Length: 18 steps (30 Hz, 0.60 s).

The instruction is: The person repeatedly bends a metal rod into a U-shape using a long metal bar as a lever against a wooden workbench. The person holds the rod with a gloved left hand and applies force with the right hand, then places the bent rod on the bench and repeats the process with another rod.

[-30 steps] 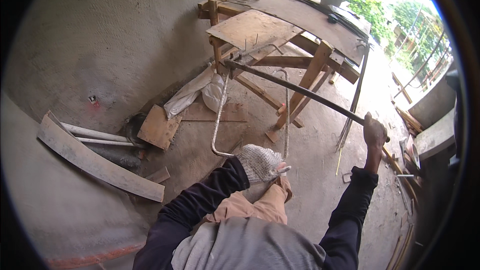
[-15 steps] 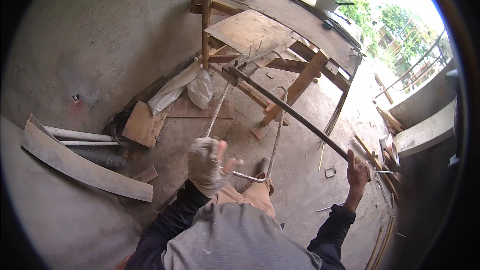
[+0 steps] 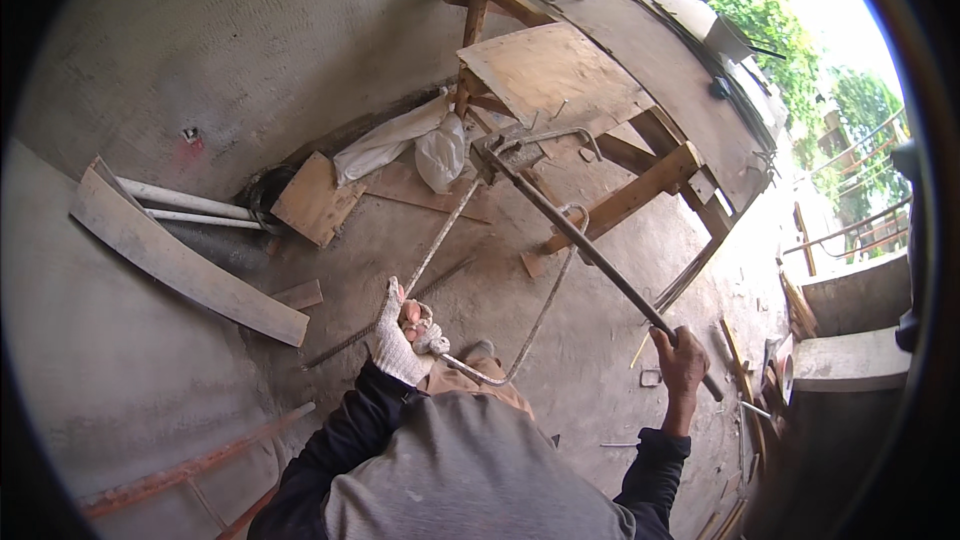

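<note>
My left hand [image 3: 402, 335], in a pale knit work glove, is closed around the lower left bend of a steel rebar [image 3: 545, 312] shaped like an open rectangular loop. The rebar's left leg runs up to a metal bending fixture [image 3: 492, 152] at the near edge of the wooden bench; its right leg ends in a hook beside the lever. My bare right hand [image 3: 682, 360] wraps the lower end of a long dark metal lever bar [image 3: 592, 252], whose far end meets that fixture. Another hooked rod end [image 3: 585, 135] lies over the fixture.
Past the fixture stands the wooden bench [image 3: 665, 55] with a plywood board [image 3: 555, 75] on it. White sacks [image 3: 440, 152], a wood offcut [image 3: 318, 202] and a curved plank [image 3: 185, 260] lie at left. Reddish poles [image 3: 200, 460] are lower left; scrap lumber [image 3: 742, 370] is at right.
My left hand, loosely open before, has closed on the rebar. My right hand still grips the lever bar, which has swung slightly toward me. The view has shifted, moving the bench rightward in the picture.
</note>
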Available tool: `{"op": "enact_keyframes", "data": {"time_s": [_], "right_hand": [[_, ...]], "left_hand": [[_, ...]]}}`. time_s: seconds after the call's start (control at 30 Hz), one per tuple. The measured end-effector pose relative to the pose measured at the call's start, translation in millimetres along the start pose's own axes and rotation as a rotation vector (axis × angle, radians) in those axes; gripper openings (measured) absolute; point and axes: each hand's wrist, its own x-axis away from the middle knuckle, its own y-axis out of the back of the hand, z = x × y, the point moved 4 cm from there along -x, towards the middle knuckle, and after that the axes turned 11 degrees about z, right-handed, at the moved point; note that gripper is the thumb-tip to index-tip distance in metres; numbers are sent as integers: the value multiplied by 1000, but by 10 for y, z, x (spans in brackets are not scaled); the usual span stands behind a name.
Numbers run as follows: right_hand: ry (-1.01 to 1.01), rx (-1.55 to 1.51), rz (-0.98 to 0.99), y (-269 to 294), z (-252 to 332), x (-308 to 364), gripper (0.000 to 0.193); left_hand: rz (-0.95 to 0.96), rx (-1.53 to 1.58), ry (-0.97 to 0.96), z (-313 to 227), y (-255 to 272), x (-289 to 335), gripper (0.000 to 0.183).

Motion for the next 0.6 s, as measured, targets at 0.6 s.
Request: {"op": "enact_keyframes", "data": {"time_s": [0.6], "right_hand": [[204, -67, -98, -31, -337, -657, 52]], "left_hand": [[-95, -108, -86, 163, -149, 67, 58]]}}
